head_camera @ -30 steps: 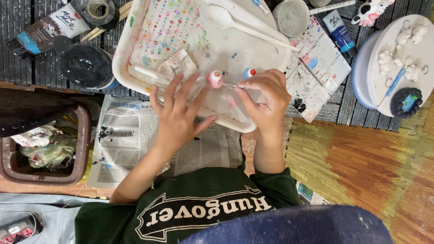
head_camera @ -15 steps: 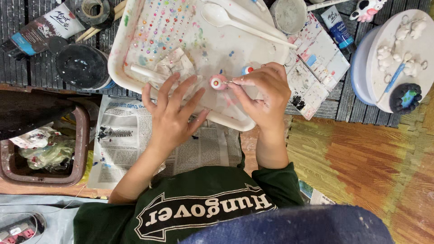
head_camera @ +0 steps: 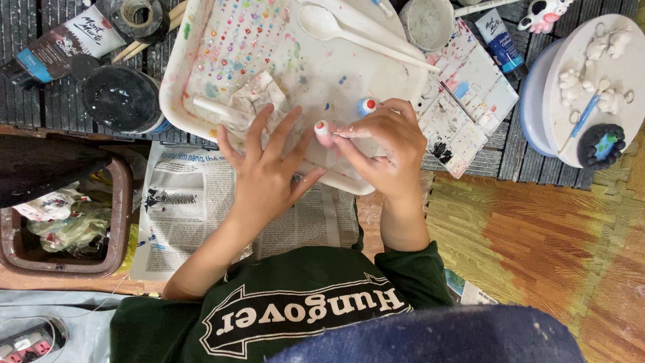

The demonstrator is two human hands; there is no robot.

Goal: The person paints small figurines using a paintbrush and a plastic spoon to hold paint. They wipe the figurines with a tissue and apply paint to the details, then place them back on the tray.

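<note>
A small round pink piece (head_camera: 322,132) with a red dot lies over the near part of a paint-stained white tray (head_camera: 176,74). My right hand (head_camera: 381,144) pinches a thin pale tool whose tip touches the piece. My left hand (head_camera: 265,171) rests flat on the tray's near edge with its fingers spread, the index tip right beside the pink piece. A small blue and red capped tube (head_camera: 367,105) stands just beyond my right fingers. Crumpled white paper (head_camera: 259,97) and a sheet of coloured gem stickers (head_camera: 245,33) lie in the tray.
A white spoon (head_camera: 356,33) lies across the tray. A stained paper palette (head_camera: 463,87), a blue paint tube (head_camera: 498,37), a white plate (head_camera: 625,74) with clay figures, a black bowl (head_camera: 121,97), a brown bin (head_camera: 121,222) and newspaper (head_camera: 188,202) surround it.
The pink piece and the tool tip have shifted slightly toward me, and my left fingers have closed in beside the piece. The tray stays where it was.
</note>
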